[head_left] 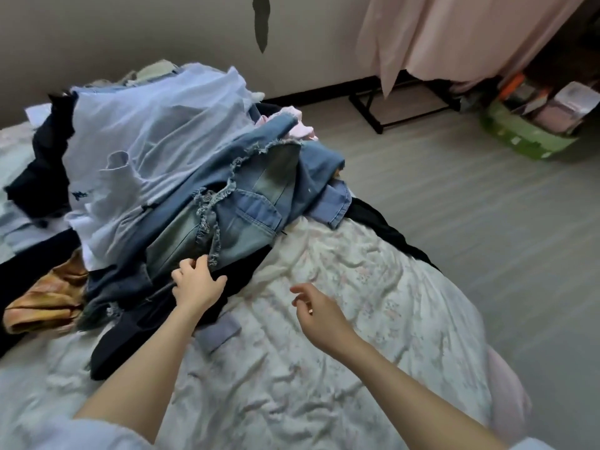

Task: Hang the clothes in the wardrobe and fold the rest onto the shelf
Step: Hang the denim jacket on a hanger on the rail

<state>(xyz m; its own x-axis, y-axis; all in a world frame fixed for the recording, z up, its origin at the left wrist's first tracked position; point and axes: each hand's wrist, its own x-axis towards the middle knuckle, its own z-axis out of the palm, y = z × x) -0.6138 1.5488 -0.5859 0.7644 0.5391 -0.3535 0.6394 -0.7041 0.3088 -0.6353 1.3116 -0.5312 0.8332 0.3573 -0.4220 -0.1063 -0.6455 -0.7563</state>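
A big pile of clothes (156, 177) sits on the bed (341, 319). The pile is the landmark here. On top of the pile lies a thin pale blue top (146, 134). On the near side of the pile are frayed blue jeans (240, 209). Under the jeans, at the near foot of the pile, is a dark garment (130, 332). A yellow-orange cloth (45, 297) pokes out at the left foot of the pile.

The left hand (194, 284) is at the near edge of the pile. Its fingers curl onto the cloth where the jeans meet the dark garment. It looks like a pinch, but I cannot tell for sure which of the two pieces it holds. The right hand (316, 315) hangs in the air to the right of the pile, above the bed. It holds nothing, and its fingers are loose and a little bent.

Nothing looks hung or folded yet, so the job is likely just starting. The step seems to be pulling one piece out of the pile. To do it well, the right hand could press down on the pile while the left hand pulls slowly. That way the tall pile may not slide off the bed. Past the far right of the pile hangs a pink curtain (454, 37).
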